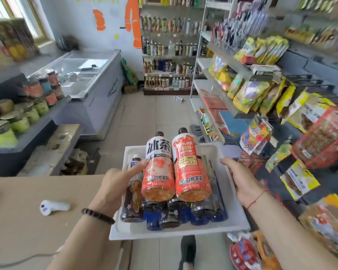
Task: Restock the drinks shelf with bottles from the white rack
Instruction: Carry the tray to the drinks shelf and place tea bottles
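White rack [230,178] carried between hands, over desk [27,211] edge. Left hand [115,184] grips left rim, fingers stretched onto left orange bottle [158,172]; rim contact hidden under hand. Right hand [240,180] curled round right rim, fingertips hidden inside wall. Second orange bottle [192,168] beside first, both lying atop dark bottles [170,213], labels unreadable. Drinks shelf [168,53] far ahead of hands, blurred.
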`<state>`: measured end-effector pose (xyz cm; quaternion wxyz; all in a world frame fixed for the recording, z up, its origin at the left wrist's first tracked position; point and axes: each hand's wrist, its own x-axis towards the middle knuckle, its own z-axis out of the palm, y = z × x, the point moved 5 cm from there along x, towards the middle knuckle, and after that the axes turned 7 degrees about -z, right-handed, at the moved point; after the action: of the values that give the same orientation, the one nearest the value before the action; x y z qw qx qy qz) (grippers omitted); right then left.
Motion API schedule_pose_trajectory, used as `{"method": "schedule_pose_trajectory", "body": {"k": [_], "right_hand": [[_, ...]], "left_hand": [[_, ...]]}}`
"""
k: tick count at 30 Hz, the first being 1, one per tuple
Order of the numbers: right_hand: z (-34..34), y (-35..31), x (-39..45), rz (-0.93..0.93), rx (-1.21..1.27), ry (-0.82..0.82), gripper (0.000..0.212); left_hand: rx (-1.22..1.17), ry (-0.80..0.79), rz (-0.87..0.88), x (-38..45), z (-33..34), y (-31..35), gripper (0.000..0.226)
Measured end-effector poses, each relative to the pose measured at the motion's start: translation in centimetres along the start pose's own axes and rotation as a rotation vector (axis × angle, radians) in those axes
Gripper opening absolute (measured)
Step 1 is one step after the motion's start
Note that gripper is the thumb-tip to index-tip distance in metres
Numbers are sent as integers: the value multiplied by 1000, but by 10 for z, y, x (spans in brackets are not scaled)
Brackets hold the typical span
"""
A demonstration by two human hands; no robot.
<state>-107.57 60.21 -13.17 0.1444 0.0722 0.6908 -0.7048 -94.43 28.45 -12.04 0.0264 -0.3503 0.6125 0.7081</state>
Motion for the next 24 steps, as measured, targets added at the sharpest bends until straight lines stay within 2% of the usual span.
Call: {"method": "schedule_pose_trajectory", "body": {"k": [4,5,8,9,11,13,15,20,24], "right_hand": [[32,-22,108,-3,-39,-51,19],[39,-25,136,10,-61,-55,29],[67,-45,227,1,-57,-144,91],[78,-54,258,11,-71,-177,97],[99,-78,313,28,-108,-201,83],[122,-105,358,38,-131,-189,50],[145,-124,409,33,-138,-167,29],[206,-158,534,35,-128,-152,30],[262,-190,641,7,-97,-130,44]], "left_hand": [[-14,38,11,91,14,49,63],[-17,48,2,114,17,62,62],[-24,67,-11,181,26,105,59],[-25,72,-12,203,29,121,60],[-38,80,-16,250,33,153,62],[-52,92,-33,296,34,183,65],[-50,109,-39,346,32,212,70],[-31,119,-42,473,27,287,65],[-5,82,-46,591,20,360,67]]}}
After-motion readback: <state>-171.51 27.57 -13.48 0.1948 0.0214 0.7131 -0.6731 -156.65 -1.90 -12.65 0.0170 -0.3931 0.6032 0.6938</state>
